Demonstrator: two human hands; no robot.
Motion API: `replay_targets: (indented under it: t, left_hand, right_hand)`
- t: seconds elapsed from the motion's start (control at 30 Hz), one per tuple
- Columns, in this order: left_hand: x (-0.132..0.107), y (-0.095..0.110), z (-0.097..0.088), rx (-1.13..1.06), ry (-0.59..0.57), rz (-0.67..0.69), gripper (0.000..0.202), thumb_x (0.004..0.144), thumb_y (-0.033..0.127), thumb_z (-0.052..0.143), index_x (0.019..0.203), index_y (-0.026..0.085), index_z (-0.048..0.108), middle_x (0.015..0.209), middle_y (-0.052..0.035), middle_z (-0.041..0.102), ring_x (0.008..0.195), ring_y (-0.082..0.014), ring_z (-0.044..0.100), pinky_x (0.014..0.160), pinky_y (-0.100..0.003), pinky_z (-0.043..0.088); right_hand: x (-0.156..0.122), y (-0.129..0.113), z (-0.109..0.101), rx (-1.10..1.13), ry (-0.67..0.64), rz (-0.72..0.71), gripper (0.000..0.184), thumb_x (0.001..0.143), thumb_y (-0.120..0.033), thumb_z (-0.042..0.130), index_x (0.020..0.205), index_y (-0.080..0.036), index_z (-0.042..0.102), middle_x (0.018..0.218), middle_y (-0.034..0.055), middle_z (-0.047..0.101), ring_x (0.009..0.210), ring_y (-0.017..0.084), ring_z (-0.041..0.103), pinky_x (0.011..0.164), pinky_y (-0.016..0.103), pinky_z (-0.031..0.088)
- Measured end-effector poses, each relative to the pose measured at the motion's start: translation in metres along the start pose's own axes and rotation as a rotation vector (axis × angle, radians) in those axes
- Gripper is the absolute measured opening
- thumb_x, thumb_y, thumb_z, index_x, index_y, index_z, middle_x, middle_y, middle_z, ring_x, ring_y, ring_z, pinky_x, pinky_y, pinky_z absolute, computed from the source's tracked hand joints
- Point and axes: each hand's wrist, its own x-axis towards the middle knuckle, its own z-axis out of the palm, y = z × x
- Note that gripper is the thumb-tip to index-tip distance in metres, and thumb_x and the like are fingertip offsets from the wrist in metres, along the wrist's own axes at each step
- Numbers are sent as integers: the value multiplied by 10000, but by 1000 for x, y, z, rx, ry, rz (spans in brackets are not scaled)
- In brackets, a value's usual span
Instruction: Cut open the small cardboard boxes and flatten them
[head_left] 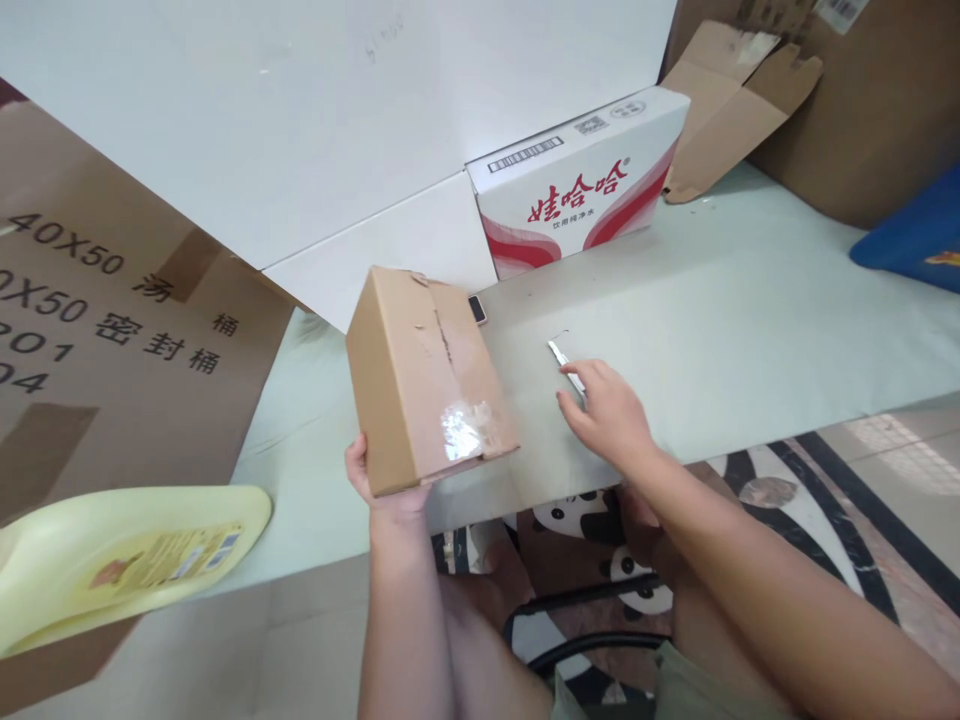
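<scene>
My left hand grips the near lower end of a brown cardboard box, its fingers wrapped around the edge. The box is tilted, with a torn seam down its upper face and shiny clear tape near the bottom. To the right, a slim pale cutter knife points away on the table. My right hand is over its near end, thumb and forefinger apart on either side. Whether the fingers press on the knife is hard to tell.
A white-and-red water carton stands at the back of the pale table. A phone-like dark object is partly behind the box. Left are a yellow plastic tub and a large printed carton; right, a blue object.
</scene>
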Motion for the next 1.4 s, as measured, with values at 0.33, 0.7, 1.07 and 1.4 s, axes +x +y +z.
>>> replay_targets:
  t: [0.33,0.7,1.07,1.4]
  left_hand:
    - [6,2,-3,3,49,58,405,776,544,618,1056,264,704,1073,-50,742,1073,-272,661,839,-382,554]
    - [9,5,-1,16,159,76,369,755,489,627,1010,237,714,1024,-49,751,1012,-262,678,804,-360,555]
    - [8,4,-3,106,108,65,379,753,508,636,1002,236,722,1020,-58,754,980,-273,693,774,-367,567]
    - [12,4,-8,8,130,74,410,703,459,680,1025,208,715,967,-59,760,868,-248,699,718,-353,561]
  right_hand:
    - [11,-1,-12,278,-331,197,179,869,-253,470,860,-201,641,690,21,604,625,175,557,604,302,433]
    - [-6,-25,-13,653,-442,58,269,899,-437,520,850,-199,636,564,-42,514,501,113,456,521,248,362]
    - [-7,-24,-15,728,-543,230,466,886,-573,493,694,-177,645,534,-4,552,406,82,399,422,227,309]
    - [-5,-25,-21,560,-579,167,473,914,-495,461,609,-175,631,442,-61,341,421,83,321,449,227,262]
